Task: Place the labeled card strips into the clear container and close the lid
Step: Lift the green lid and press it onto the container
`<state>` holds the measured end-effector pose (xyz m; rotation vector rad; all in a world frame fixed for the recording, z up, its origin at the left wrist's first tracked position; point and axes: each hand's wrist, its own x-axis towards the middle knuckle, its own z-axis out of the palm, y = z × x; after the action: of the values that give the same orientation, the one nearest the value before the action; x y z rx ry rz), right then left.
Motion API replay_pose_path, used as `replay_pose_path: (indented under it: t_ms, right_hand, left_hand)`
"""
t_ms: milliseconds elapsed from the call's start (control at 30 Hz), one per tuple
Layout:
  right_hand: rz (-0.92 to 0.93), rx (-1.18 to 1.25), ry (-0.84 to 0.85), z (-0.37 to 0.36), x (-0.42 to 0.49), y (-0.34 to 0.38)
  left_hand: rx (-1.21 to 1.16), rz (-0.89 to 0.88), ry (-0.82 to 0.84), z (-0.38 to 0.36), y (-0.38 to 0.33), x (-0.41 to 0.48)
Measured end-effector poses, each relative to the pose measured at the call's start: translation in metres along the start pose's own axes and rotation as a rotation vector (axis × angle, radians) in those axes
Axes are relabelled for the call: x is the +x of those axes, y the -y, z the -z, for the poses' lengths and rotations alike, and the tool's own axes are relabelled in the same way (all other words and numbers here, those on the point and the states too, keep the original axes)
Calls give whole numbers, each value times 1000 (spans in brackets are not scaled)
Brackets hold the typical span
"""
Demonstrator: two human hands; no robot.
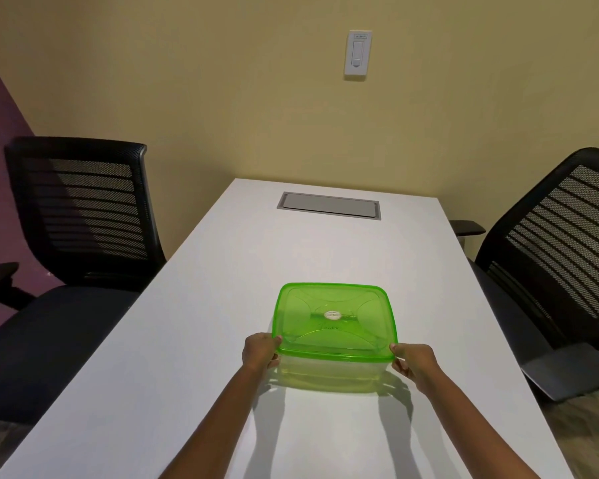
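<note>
The white table (194, 340) stretches away under my arms, a black chair (80, 216) off to each side. Between my hands sits the clear container (332, 369), its green lid (334, 319) lying flat on top. Through the lid I make out faint writing, but the card strips themselves I cannot tell. My left hand (259, 350) and right hand (414, 363) each clasp a near corner of the lid.

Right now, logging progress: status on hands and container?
Left hand and right hand grip near corners of green lid. Lid sits on clear container. Card strips not discernible. Table otherwise bare.
</note>
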<state>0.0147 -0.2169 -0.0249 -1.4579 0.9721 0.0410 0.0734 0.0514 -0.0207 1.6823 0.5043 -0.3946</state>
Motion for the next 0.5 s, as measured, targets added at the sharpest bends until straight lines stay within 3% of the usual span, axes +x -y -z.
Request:
replay_pose_path:
  t_ms: [500]
  right_hand:
    - [145, -234, -21, -25, 45, 44]
  left_hand:
    - [131, -54, -62, -17, -40, 49]
